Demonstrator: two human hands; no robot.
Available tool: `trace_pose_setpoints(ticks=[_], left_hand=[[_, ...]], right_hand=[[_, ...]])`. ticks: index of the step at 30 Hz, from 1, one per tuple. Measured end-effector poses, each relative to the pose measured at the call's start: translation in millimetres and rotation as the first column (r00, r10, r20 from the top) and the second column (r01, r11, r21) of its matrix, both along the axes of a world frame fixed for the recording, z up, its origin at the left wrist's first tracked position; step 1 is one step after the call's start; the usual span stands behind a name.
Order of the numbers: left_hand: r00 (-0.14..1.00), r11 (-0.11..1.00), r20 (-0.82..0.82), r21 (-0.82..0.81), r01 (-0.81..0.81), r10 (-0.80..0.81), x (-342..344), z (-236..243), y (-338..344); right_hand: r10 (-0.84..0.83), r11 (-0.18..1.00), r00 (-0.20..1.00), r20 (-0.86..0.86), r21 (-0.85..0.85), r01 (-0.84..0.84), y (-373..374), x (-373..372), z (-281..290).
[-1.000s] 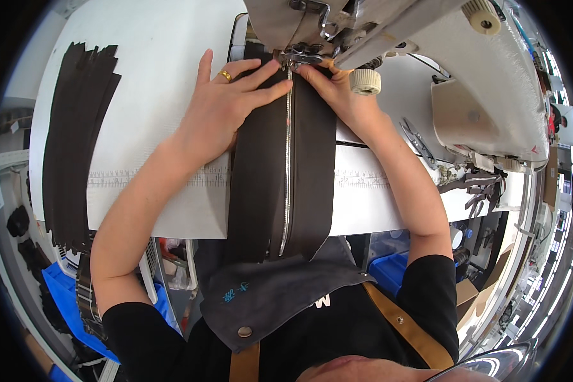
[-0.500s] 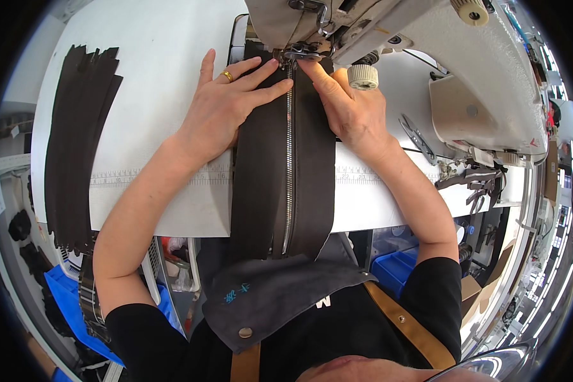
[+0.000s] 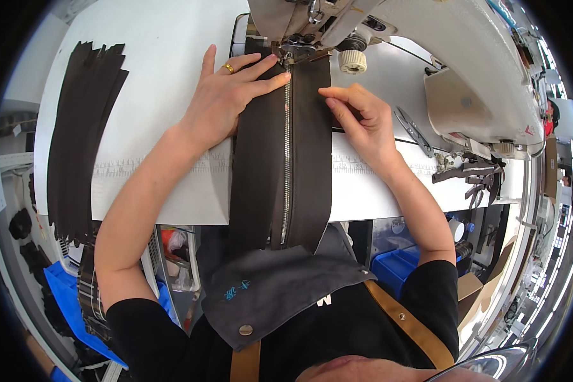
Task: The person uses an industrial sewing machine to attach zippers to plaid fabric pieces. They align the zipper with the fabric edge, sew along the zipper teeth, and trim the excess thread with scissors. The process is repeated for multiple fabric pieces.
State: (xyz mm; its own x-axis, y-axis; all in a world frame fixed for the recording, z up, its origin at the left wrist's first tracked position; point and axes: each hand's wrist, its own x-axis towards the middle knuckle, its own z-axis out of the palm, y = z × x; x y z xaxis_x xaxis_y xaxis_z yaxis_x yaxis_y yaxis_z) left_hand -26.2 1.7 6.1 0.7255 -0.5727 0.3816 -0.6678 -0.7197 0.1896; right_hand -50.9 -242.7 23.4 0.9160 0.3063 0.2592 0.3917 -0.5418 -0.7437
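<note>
1. A big white table (image 3: 159, 76) fills the top of the view. A person sits at it with both arms reaching forward.
2. A big white sewing machine (image 3: 477, 70) stands at the far right side of the table.
3. A long dark brown strip (image 3: 261, 178) with a silver zipper (image 3: 287, 159) down its middle lies across the table. Its far end sits under the machine's foot (image 3: 297, 46). Its near end hangs over the table edge toward the person's lap.
4. A pile of more dark strips (image 3: 79, 140) lies at the left, well apart from the hands.
5. The left hand (image 3: 226, 95) lies flat and open on the left half of the strip, pressing it down. Its fingertips point at the foot.
6. The right hand (image 3: 360, 118) has its fingers curled, pinching the right edge of the strip.
7. Small metal snips (image 3: 416, 132) lie just beside the right hand.
8. A gold ring (image 3: 228, 67) is on the left hand.
9. What could go wrong: the left fingertips are very near the needle and could get hurt if they slide closer. If one hand pulls harder, I think the seam could go crooked.
</note>
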Motion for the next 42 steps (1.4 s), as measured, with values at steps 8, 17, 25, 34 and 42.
trace_pose_setpoints(ticks=[8,17,25,34,42], left_hand=[[0.999,0.998,0.032,0.061,0.025,-0.027,0,-1,2],[0.999,0.999,0.037,0.037,0.030,-0.031,3,-1,3],[0.959,0.987,-0.246,-0.043,-0.153,0.138,-57,9,3],[0.986,0.998,-0.162,-0.053,0.022,-0.030,-163,2,11],[0.992,0.997,-0.118,-0.074,0.026,-0.035,-160,1,12]], right_hand=[[0.161,0.918,0.899,0.408,-0.397,0.016,16,28,-10],[0.217,0.875,0.857,0.468,-0.483,0.043,20,33,-13],[0.346,0.919,0.938,-0.018,-0.195,-0.342,-22,-18,6],[0.472,0.778,0.863,0.180,-0.546,-0.311,-14,-114,1],[0.513,0.786,0.856,-0.057,-0.370,-0.496,-15,-109,29]])
